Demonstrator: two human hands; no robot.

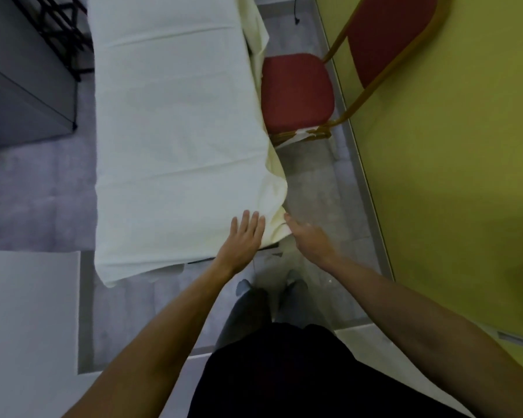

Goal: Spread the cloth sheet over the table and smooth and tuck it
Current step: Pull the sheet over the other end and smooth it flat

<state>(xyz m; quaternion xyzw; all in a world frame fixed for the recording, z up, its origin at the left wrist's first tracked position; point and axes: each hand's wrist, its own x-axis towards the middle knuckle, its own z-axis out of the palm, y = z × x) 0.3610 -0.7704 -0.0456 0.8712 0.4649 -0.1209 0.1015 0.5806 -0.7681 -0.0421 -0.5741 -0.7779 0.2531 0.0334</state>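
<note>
Sheet (175, 131) is pale cream, plain and matte, laid lengthwise over the table (200, 260) and covering the whole top from the near end to the far end. Surface is mostly flat. Two shallow creases run across the width, one near the far end and one about two-thirds of the way toward the person. The left edge drops straight over the side. The near edge hangs short, and a dark strip of table edge shows below it. The right side is less tidy: the cloth falls in loose, deeper yellow folds, and it bunches at the near right corner.

Left hand (243, 236) lies palm down on the sheet just inside that near right corner, fingers straight and slightly spread, holding nothing.

Right hand (310, 238) is off the table's edge beside the hanging fold at the same corner, with its thumb touching the cloth. Its fingers are hidden from this view — whether they grip the fold cannot be determined.

Surroundings: a red padded chair (296, 92) with a gold frame stands against the table's right side, a yellow-green wall (450, 146) lies beyond it, and the floor (314, 191) is grey.
</note>
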